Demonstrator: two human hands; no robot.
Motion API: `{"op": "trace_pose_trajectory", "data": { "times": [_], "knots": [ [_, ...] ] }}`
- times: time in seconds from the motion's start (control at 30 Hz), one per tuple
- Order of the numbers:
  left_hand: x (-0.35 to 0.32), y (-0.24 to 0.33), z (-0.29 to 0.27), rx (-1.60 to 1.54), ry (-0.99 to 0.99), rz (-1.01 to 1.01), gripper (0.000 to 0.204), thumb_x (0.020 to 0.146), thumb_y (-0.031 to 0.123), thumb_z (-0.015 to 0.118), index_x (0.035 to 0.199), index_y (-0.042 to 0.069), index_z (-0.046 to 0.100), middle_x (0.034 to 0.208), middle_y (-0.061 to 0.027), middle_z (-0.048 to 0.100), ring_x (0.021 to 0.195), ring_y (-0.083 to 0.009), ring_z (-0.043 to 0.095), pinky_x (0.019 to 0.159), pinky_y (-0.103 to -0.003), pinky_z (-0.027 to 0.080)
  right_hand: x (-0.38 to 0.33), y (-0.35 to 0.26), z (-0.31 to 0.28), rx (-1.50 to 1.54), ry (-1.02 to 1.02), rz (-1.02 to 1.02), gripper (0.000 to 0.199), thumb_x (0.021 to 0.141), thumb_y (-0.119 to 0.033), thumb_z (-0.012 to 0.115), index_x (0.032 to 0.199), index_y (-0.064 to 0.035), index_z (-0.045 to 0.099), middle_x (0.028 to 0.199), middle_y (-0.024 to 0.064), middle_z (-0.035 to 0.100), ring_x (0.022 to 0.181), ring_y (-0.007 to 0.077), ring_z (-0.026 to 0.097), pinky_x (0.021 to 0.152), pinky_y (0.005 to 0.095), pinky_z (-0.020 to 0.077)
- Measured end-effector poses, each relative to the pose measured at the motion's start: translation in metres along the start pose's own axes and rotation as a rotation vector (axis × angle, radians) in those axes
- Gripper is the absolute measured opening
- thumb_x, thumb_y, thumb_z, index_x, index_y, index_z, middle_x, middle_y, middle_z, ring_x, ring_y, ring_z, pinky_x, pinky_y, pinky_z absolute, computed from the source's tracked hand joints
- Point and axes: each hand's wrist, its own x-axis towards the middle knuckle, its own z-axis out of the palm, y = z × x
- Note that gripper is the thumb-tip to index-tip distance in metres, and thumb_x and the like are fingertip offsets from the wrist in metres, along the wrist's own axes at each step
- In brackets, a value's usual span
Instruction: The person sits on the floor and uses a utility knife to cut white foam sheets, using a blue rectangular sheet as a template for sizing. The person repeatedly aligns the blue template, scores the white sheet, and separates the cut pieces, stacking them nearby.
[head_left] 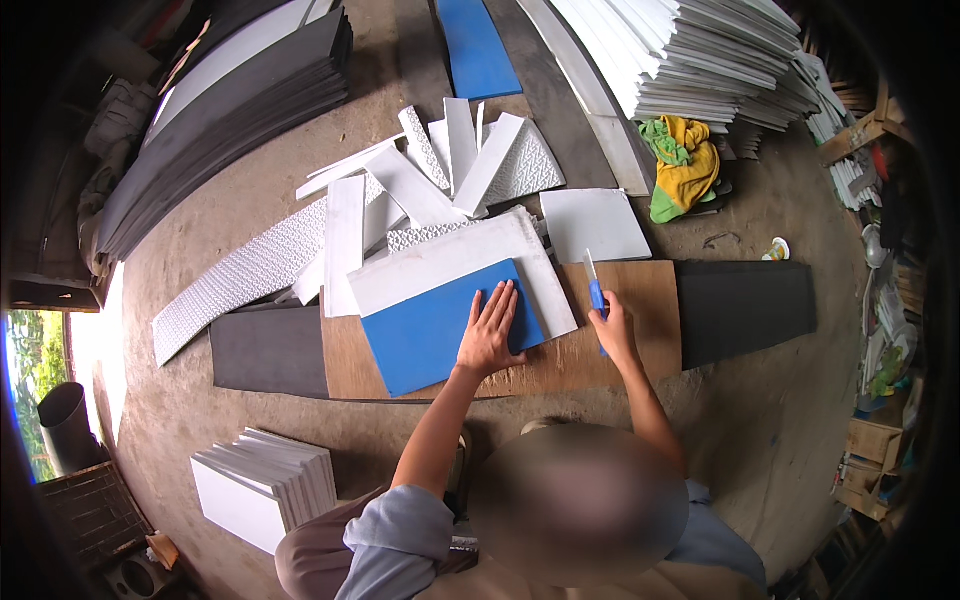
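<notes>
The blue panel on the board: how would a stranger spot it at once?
Find the brown wooden board at centre. On its left part, overlapping a white sheet, lies the blue panel. It is plain blue, unlike that sheet, and bears the left hand, unlike the blue strip farther off.

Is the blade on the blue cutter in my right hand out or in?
Out: a pale blade extends beyond the handle of the blue cutter in your right hand.

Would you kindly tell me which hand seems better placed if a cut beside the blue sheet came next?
Probably the right hand: it holds the blue-handled cutter beside the blue sheet, while the left hand rests spread on that sheet.
</notes>
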Motion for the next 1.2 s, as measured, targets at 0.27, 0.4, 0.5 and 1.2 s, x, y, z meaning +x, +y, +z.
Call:
{"op": "trace_pose_trajectory", "data": {
  "times": [0.27,0.4,0.5,1.2],
  "knots": [
    [-0.002,-0.007,0.002,-0.008,0.032,0.009,0.099,0.053,0.042,0.069,0.130,-0.001,0.024,0.138,-0.0139,0.020,0.130,-0.0231,0.016,0.106,-0.045,0.011,0.006,-0.061,-0.025,1.143,-0.418,0.459,0.035,0.091,-0.026,0.040,0.121,-0.0096,0.042,0.076,0.0004,0.052,0.064,0.0072,0.047,0.060,0.0222,0.0411],
    [0.001,-0.003,-0.001,-0.017,0.037,0.024,0.097,0.052,0.041,0.069,0.129,-0.001,0.026,0.138,-0.0133,0.022,0.129,-0.0231,0.017,0.106,-0.044,0.011,0.010,-0.045,-0.011,1.120,-0.506,0.482,0.035,0.090,-0.026,0.043,0.122,-0.0118,0.042,0.079,-0.0019,0.052,0.073,0.0064,0.044,0.065,0.0230,0.0399],
    [-0.001,-0.006,0.001,-0.017,0.040,0.021,0.098,0.051,0.041,0.070,0.129,0.000,0.028,0.138,-0.0129,0.022,0.129,-0.0229,0.018,0.106,-0.044,0.012,0.008,-0.048,0.001,0.946,-0.492,0.468,0.026,0.089,-0.027,0.045,0.107,-0.0089,0.046,0.075,0.0016,0.054,0.059,0.0073,0.046,0.053,0.0228,0.0400],
    [0.003,-0.001,-0.001,-0.023,-0.025,-0.071,0.105,0.049,0.043,0.072,0.131,0.000,0.021,0.139,-0.0114,0.019,0.129,-0.0242,0.015,0.106,-0.040,0.013,0.024,-0.073,0.038,0.023,-0.377,-0.066,0.027,0.083,-0.011,0.041,0.102,0.0058,0.033,0.071,0.0291,0.055,0.063,0.0421,0.055,0.054,0.0466,0.0447]
  ]
}}
